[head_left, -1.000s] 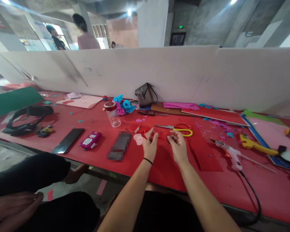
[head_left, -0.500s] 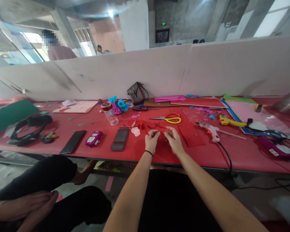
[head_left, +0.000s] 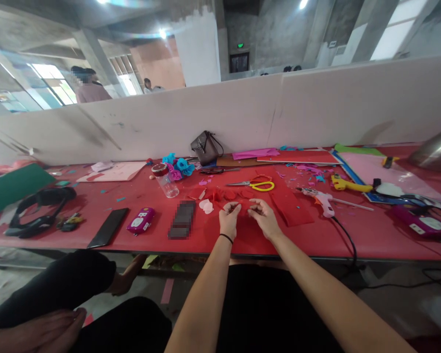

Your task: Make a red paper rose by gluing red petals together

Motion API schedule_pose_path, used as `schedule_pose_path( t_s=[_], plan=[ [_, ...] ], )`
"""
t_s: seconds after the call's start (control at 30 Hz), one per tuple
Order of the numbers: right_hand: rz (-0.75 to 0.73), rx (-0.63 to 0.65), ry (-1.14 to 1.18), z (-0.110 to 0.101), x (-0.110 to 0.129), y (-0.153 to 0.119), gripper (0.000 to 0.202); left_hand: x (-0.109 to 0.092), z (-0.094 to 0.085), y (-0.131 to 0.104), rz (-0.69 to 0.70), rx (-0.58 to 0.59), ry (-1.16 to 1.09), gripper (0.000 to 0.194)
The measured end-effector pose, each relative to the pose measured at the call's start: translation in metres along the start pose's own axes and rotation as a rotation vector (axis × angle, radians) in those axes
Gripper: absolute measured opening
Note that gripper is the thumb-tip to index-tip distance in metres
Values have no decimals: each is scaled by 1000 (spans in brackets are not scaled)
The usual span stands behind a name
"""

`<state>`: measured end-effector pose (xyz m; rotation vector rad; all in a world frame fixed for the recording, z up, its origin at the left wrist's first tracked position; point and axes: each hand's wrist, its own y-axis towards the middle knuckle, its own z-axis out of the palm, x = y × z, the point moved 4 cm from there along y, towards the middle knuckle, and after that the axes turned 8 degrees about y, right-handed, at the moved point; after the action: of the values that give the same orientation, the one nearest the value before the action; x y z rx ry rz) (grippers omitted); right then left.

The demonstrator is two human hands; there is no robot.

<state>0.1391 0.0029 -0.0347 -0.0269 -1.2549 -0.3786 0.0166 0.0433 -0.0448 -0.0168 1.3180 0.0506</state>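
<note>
My left hand (head_left: 229,221), with a black band at the wrist, is closed, thumb and fingertips pinched together. Close to it, my right hand (head_left: 265,219) has its fingers curled in towards the thumb. Anything between their fingertips blends into the red surface below, so I cannot make it out. Small red paper pieces (head_left: 230,194) lie just beyond the hands. Yellow-handled scissors (head_left: 261,186) rest behind them. Pale petal-shaped pieces (head_left: 206,206) are left of my left hand, and a folded red sheet (head_left: 290,208) is right of my right hand.
A phone (head_left: 182,219), clear jar (head_left: 166,181), blue and pink paper flowers (head_left: 178,166) and purple power strip (head_left: 140,220) are on the left. A pink glue gun (head_left: 322,200) with cord and a yellow one (head_left: 349,184) lie right. Another person's hands (head_left: 55,331) rest at lower left.
The view has tilted up slightly, so the table sits a little lower. My hands have drawn slightly apart, still over the same spot.
</note>
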Motion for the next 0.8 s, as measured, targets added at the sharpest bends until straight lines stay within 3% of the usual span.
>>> schedule_pose_path(
  t_s=[0.37,0.57,0.8],
  plan=[
    [-5,-45,-44,-4,-2,0,28,1,1,0,36,33,-13,22],
    [-24,-11,-102,-3,0,0,31,-3,6,-6,8,140,-16,16],
    [-73,-29,-130,-7,1,1,27,-9,8,-10,16,165,80,20]
  ],
)
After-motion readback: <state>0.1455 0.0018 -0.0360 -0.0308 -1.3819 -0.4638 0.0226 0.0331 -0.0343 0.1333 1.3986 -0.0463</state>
